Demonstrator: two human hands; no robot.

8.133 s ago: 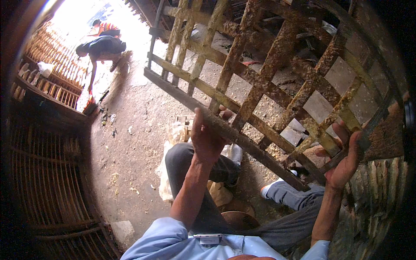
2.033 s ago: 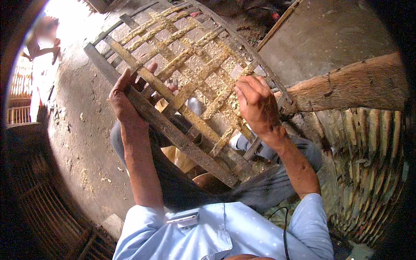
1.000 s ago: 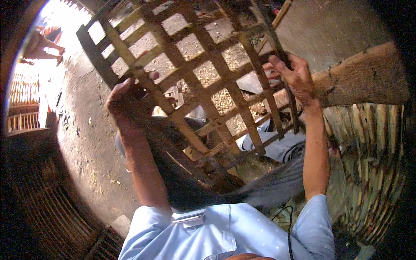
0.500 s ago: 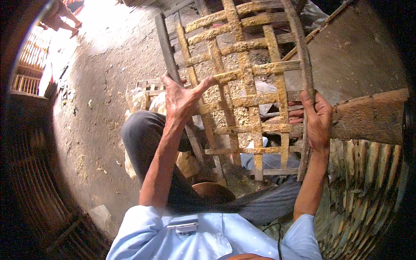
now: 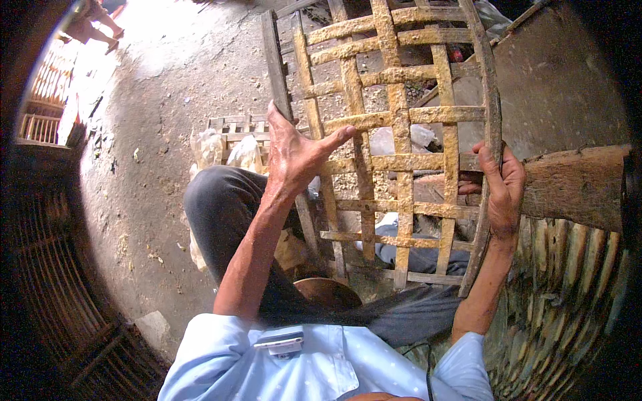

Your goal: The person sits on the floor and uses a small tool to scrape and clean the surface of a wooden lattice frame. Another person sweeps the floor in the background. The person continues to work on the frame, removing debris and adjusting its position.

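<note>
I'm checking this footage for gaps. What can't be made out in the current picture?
Head view:
Woven yellow-brown wooden lattice: far end, cut off by the top edge.
Bare left hand: most fingers, hidden behind palm or lattice.
Bare right hand: parts of fingers, hidden behind the lattice.
Round brown object: lower part, hidden by dark grey trousers.
Distant person: upper body, cut off by rim.

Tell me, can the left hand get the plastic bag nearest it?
Probably yes: the plastic bag shows just left of the left hand, with nothing seen blocking the way, though depth is unclear. The hand would have to leave the wooden lattice first.
</note>
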